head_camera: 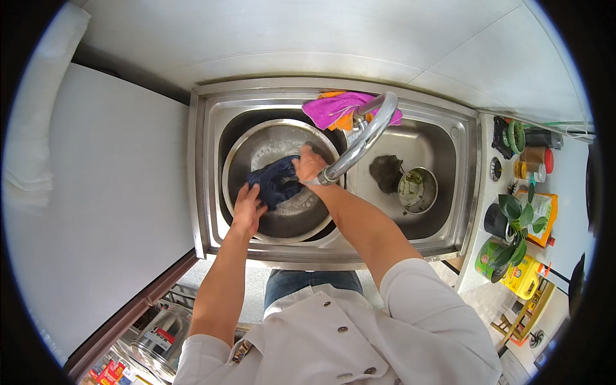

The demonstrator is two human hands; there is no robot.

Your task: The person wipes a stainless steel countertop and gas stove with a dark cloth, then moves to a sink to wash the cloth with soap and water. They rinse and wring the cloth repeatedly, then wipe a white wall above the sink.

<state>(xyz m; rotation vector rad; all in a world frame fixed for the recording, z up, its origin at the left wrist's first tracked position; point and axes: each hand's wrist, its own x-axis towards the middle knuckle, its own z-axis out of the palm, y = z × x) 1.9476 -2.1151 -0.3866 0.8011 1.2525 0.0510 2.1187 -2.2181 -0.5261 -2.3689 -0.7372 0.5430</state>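
A wet, dark blue cloth (pixel 276 182) lies bunched in a wide round metal basin (pixel 240 137), with a little cloudy, sudsy water under it. At the cloth's lower left edge, my left hand (pixel 248 210) holds it between thumb and fingers. My right hand (pixel 309 164) grips its upper right edge, and some of those fingers are hidden. Directly over my right wrist hangs the mouth of a curved chrome faucet (pixel 358 144). The basin sits inside the left bowl of a stainless steel double sink (pixel 353 202).
Magenta and orange cloths (pixel 332 108) drape behind the faucet. The right bowl holds a dark, wet clump (pixel 386 173) and a metal strainer cup (pixel 417 190) with green scraps. A potted plant (pixel 517 216) and a yellow jug (pixel 522 278) stand on the right ledge. A white panel (pixel 120 168) borders the left side.
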